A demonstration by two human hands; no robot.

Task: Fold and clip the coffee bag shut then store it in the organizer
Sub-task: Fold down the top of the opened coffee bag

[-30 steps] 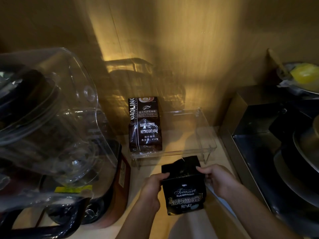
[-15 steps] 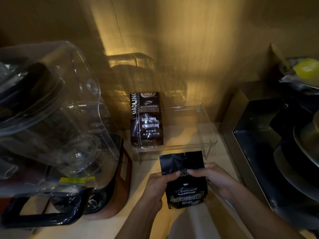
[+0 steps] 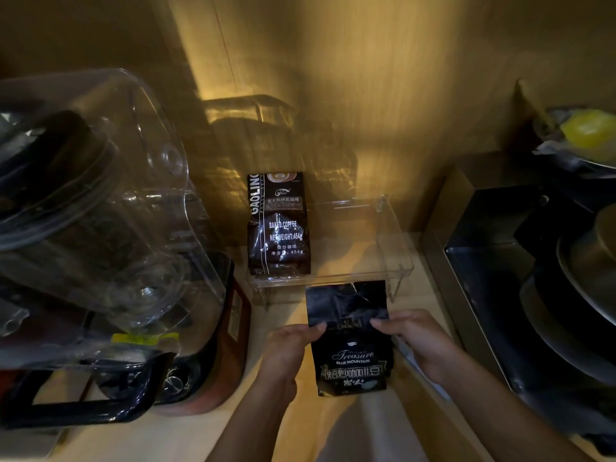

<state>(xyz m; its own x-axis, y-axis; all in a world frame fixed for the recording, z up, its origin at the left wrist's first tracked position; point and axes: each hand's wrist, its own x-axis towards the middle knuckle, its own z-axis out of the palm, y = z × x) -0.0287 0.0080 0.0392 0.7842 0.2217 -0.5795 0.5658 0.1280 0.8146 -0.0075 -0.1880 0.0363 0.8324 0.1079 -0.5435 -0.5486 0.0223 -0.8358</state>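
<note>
A black coffee bag point(image 3: 353, 358) with gold "Treasure Blue Mountain" lettering stands on the counter just in front of the clear organizer point(image 3: 396, 248). Its flattened top section point(image 3: 346, 301) stands upright above a crease. My left hand point(image 3: 286, 351) pinches the bag's left edge at that crease. On the opposite edge, my right hand point(image 3: 420, 341) pinches at the same height. No clip is visible.
A dark brown "Gaoling" coffee bag point(image 3: 278, 228) stands in the left part of the organizer. A blender with a clear jug point(image 3: 93, 208) fills the left side. A dark stove with a pan point(image 3: 560, 288) lies to the right. A wooden wall stands behind.
The bag's top, crumpled a second ago, has been flattened and stands taller. Both hands slid from the bag's sides to pinch it at the crease.
</note>
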